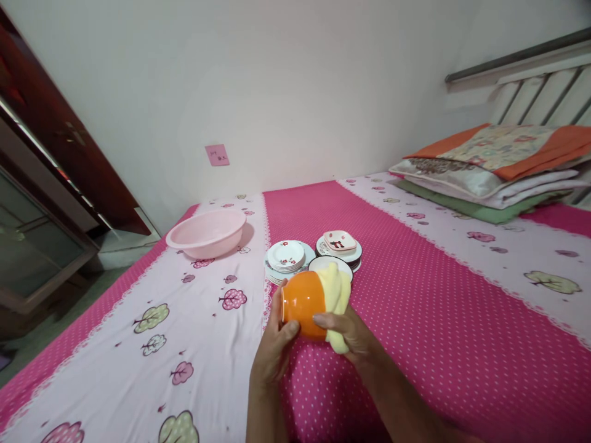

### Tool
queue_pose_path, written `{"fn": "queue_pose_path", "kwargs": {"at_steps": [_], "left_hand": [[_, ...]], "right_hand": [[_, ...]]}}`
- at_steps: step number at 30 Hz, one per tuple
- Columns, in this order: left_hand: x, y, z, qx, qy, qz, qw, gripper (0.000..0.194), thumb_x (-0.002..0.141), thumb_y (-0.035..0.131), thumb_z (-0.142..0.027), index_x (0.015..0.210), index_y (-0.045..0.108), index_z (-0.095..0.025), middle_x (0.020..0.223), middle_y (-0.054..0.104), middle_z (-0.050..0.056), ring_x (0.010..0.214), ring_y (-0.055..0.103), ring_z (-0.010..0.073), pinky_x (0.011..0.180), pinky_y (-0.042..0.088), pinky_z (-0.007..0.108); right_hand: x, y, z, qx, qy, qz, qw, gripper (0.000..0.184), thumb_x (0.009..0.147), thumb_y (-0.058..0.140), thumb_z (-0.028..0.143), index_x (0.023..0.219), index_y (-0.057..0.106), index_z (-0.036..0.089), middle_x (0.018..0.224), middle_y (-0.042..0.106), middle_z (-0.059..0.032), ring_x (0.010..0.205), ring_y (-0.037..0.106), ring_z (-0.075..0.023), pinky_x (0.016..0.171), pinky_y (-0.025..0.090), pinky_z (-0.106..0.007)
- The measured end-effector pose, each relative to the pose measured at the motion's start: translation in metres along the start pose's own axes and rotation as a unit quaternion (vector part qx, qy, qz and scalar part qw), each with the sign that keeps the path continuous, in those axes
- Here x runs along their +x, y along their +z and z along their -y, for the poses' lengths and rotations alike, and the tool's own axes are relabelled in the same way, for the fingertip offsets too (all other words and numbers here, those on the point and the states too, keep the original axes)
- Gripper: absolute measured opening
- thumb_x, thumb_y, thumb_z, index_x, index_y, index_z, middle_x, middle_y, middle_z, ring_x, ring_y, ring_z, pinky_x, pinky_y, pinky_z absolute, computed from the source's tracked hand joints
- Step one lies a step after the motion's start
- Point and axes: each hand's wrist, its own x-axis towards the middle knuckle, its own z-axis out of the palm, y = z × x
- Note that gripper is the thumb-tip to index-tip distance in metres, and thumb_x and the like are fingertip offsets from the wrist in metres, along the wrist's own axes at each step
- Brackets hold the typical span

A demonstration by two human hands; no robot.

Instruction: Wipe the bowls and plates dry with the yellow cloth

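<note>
An orange bowl [305, 301] is tipped on its side above the bedspread, its base turned to the left. My left hand [276, 341] is closed round the base end, thumb on the near side. A pale yellow cloth [336, 292] covers the rim end and hangs down past it. My right hand [348, 331] grips the cloth against the bowl, its thumb on the orange surface. Just beyond the bowl are a stack of white flowered plates [286, 253], a dark-rimmed white dish [341, 266] partly hidden by the cloth, and a small squarish dish [340, 240] on more stacked plates.
A pink plastic basin [207, 237] stands on the bedspread [415, 307] at the left. Folded bedding [498, 166] is piled at the far right beside a bed rail [521, 55]. A pink note [217, 155] is on the wall behind.
</note>
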Motion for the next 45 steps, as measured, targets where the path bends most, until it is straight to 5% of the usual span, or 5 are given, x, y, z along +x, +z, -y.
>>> {"fn": "queue_pose_path", "kwargs": {"at_steps": [4,13,23,37,45], "left_hand": [[-0.001,0.001,-0.002,0.001,0.013,-0.006,1.0,0.084,0.079,0.088,-0.036,0.154,0.05,-0.03,0.16,0.054,0.011,0.151,0.043,0.0389,0.125,0.034,0.05],[0.006,-0.01,0.007,-0.117,-0.052,-0.105,0.986,0.052,0.099,0.065,-0.05,0.139,0.066,-0.018,0.141,0.071,0.012,0.144,0.053,0.032,0.125,0.039,0.047],[-0.001,-0.011,0.006,-0.076,0.005,-0.037,0.996,0.066,0.09,0.079,-0.041,0.15,0.057,-0.024,0.148,0.065,0.011,0.147,0.05,0.0352,0.126,0.036,0.05],[0.009,-0.003,0.006,-0.236,-0.063,-0.174,0.954,0.046,0.106,0.053,-0.042,0.142,0.066,-0.017,0.125,0.078,0.014,0.122,0.072,0.0291,0.121,0.044,0.047],[0.009,-0.004,0.005,-0.252,-0.05,-0.146,0.955,0.053,0.105,0.053,-0.045,0.153,0.054,-0.022,0.132,0.076,0.012,0.117,0.074,0.0275,0.114,0.051,0.046]], "right_hand": [[-0.002,0.0,0.002,0.019,0.006,0.026,0.999,0.074,0.072,0.085,0.041,0.138,0.059,0.022,0.126,0.073,-0.0107,0.118,0.069,-0.0325,0.103,0.055,-0.049],[-0.005,0.013,0.003,-0.323,-0.041,0.047,0.944,0.057,0.073,0.082,0.013,0.127,0.066,0.026,0.127,0.073,-0.0069,0.115,0.07,-0.0291,0.104,0.055,-0.043],[-0.002,0.001,-0.006,0.029,0.002,0.016,0.999,0.075,0.074,0.087,0.037,0.142,0.058,0.024,0.126,0.074,-0.0085,0.115,0.07,-0.0308,0.1,0.057,-0.044],[-0.006,0.009,0.003,-0.274,-0.004,0.026,0.961,0.068,0.067,0.088,0.015,0.131,0.068,0.025,0.122,0.076,-0.0056,0.113,0.07,-0.0304,0.101,0.056,-0.042],[0.008,0.002,-0.008,-0.024,-0.019,-0.083,0.996,0.056,0.088,0.076,0.055,0.131,0.064,0.022,0.117,0.076,-0.009,0.105,0.073,-0.0281,0.095,0.058,-0.042]]}}
